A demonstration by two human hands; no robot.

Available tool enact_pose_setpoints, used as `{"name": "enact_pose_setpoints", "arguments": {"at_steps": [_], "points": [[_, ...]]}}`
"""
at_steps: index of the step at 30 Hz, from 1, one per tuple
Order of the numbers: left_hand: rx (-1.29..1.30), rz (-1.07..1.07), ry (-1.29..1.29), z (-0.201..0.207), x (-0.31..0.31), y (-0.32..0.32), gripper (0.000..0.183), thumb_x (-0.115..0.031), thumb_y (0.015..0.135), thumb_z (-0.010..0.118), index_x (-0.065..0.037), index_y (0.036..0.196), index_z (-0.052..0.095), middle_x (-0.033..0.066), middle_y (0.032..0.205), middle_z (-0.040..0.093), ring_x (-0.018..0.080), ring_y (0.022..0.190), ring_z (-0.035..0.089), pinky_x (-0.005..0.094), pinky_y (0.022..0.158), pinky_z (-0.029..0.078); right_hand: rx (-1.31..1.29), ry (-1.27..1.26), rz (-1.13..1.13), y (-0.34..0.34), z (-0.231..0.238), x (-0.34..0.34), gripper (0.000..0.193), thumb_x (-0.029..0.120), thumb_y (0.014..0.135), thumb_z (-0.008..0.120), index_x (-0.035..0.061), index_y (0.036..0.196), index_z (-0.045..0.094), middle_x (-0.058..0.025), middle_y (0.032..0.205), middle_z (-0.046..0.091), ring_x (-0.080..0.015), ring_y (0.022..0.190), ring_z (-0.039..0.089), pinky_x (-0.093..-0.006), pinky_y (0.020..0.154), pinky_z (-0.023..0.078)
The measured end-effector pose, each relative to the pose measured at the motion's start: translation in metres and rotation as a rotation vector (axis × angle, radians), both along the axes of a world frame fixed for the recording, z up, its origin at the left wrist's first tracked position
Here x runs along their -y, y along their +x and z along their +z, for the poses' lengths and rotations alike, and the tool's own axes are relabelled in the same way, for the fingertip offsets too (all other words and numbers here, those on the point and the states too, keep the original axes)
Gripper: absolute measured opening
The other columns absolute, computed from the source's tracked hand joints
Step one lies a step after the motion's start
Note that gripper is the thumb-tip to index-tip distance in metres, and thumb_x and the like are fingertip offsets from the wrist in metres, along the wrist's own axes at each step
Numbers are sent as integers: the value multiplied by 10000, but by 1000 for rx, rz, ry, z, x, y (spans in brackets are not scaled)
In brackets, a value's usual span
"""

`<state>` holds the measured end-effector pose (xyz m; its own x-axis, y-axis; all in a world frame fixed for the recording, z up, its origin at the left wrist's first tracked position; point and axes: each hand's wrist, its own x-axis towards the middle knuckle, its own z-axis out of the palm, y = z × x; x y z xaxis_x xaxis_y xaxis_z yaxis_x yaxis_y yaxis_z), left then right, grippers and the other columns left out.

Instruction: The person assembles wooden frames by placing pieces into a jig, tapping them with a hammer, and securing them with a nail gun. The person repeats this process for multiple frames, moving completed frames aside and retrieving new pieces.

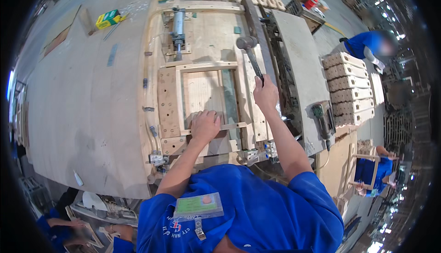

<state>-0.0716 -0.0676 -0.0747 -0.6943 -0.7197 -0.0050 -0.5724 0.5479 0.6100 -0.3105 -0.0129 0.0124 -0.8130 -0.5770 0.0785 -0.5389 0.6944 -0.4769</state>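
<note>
My right hand [266, 94] is closed round the dark handle of a mallet [247, 43], its grey head raised over the right side of the jig. A light wooden frame [207, 66] lies in the jig, between a drilled wooden block [168, 99] on its left and a wooden rail on its right. My left hand [205, 126] rests on the near bar of that frame, fingers bent over it; whether they grip the bar or only press on it is hard to see. Beyond the frame, a pneumatic cylinder [178, 28] is mounted on the jig, pointing toward the frame.
A wide wooden table [92, 115] stretches to the left, with a yellow-green box [108, 19] at its far side. On the right lies a power tool [323, 122] with a cord. Stacked wooden parts [349, 90] stand beyond it. Other people in blue work at right and lower left.
</note>
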Motion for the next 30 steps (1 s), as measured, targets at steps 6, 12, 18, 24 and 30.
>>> {"name": "enact_pose_setpoints", "arguments": {"at_steps": [6,12,18,24,30], "points": [[-25,-49,-111,-2,-1,-14,265,-326,970,683,-92,1046,782,109,967,755,337,998,703,481,923,523,-50,312,-125,-41,-42,-41,355,271,1012,656,117,1332,666,-238,1309,645,-466,1201,656,-604,968,551],[-6,-35,-25,-6,-2,-9,252,-321,1011,675,-91,1053,768,117,990,729,341,981,663,470,945,491,-370,234,-206,-96,2,-147,481,182,894,703,161,1373,665,-248,1319,655,-458,1224,622,-547,1027,537],[-42,-70,29,-2,1,-18,247,-301,1003,681,-77,1073,759,121,975,729,349,959,676,477,899,511,-140,620,-445,-169,23,-284,873,147,822,758,100,1602,368,-278,1389,624,-490,1294,614,-560,1069,517],[-351,-17,136,-4,-9,-16,190,-236,981,712,-66,1051,759,131,959,733,354,936,687,479,869,526,-72,411,-171,-167,55,-275,517,301,900,718,-11,1304,636,-322,1042,750,-534,1069,700,-558,929,561],[-382,-201,714,39,-62,-14,292,-252,1033,709,-14,1200,735,145,1071,771,251,993,733,374,884,562,795,-111,-358,-52,133,-226,190,240,997,692,60,1039,649,-32,709,603,-156,539,598,-349,483,514]]}}
